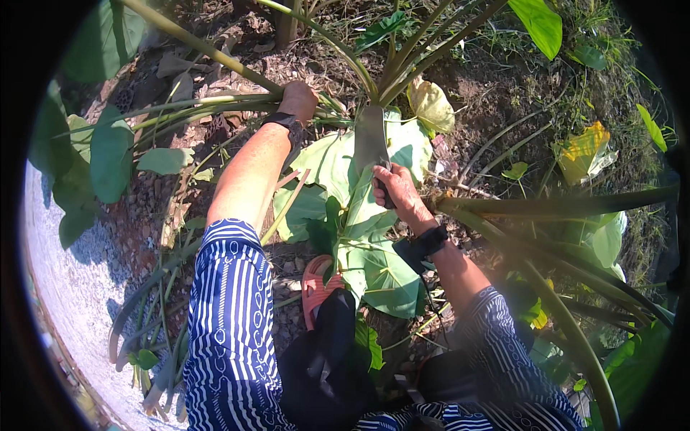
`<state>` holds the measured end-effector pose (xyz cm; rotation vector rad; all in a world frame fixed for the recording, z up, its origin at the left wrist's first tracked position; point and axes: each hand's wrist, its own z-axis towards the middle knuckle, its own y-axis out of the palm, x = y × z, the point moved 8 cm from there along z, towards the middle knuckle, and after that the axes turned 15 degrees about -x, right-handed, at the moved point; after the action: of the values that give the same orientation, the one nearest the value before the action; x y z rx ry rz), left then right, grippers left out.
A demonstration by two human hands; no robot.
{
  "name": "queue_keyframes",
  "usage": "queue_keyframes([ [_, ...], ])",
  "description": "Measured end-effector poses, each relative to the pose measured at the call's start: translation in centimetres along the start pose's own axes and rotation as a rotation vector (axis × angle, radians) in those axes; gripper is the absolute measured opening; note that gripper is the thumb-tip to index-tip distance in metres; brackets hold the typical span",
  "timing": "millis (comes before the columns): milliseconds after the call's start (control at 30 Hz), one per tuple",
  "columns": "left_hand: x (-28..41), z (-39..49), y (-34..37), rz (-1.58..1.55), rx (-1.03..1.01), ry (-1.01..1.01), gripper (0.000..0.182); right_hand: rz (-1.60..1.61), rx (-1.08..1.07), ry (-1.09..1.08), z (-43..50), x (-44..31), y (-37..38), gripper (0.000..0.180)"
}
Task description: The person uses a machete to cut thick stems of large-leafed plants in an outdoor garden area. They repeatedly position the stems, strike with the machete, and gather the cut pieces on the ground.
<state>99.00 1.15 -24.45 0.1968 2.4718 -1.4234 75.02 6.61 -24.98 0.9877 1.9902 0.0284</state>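
Note:
My left hand [299,100] is closed around a bundle of long leaf stalks [215,105], apparently taro, with broad leaves trailing off to the left. In my right hand [400,193] is the dark handle of a broad-bladed knife [370,136]. Its blade points away from me, with the tip close to the base of a standing taro-like plant [379,92]. Under the blade and my right hand lie large pale green leaves [329,164]. More leaves [396,283] spread on the ground nearer to me, beside my foot in a coral-coloured slipper [314,291].
Thick stalks [539,207] of another plant reach out on the right, close to my right forearm. A pile of cut stalks [156,318] lies at lower left, beside a pale concrete strip [70,291]. A yellowing leaf [585,153] stands at right, near grass.

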Motion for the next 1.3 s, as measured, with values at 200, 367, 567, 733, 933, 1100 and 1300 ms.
queue_keyframes([
  [200,-0.2,-0.3,1.0,-0.001,0.045,-0.038,0.012,0.045,0.024,0.208,2.3,4.7,-3.4,0.015],
  [367,-0.2,0.1,1.4,-0.04,0.063,0.104,0.011,0.097,0.112,0.362,-3.7,10.8,-4.2,0.017],
  [567,-0.6,0.0,1.6,-0.127,0.081,0.066,0.011,-0.587,0.094,-0.08,0.4,4.0,-3.5,0.034],
  [733,-0.3,-1.0,1.3,-0.059,0.16,0.086,0.011,-0.412,0.106,-0.066,7.0,0.4,-4.5,0.027],
  [933,-0.9,-1.4,1.2,-0.093,0.159,0.049,0.014,-0.214,-0.049,-0.076,9.1,0.3,-4.5,0.026],
  [1100,-0.6,-1.9,0.8,-0.1,0.148,0.067,0.014,-0.142,-0.073,-0.004,9.2,0.9,-5.6,0.024],
  [1300,-0.5,-2.3,0.5,-0.092,0.126,0.08,0.011,-0.143,-0.08,0.003,9.9,1.5,-5.5,0.023],
])
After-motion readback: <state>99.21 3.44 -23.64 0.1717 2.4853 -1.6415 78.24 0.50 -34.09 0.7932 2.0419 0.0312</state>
